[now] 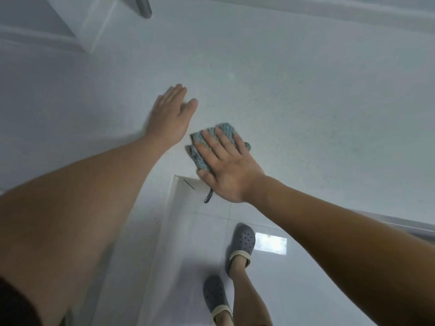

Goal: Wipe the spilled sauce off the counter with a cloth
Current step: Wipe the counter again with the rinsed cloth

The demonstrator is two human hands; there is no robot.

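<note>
With the right hand (226, 165) pressing flat, fingers straight, on the folded cloth (219, 140) at the counter (306, 102) edge and the left hand (169, 116) released just beside it, even pressure and overlapping strokes should lift the unseen sauce.

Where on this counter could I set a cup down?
Bare counter stretches right of the cloth and back toward the wall. It is crowded at the near corner, where the right hand presses the cloth and the left hand lies flat beside it.
</note>
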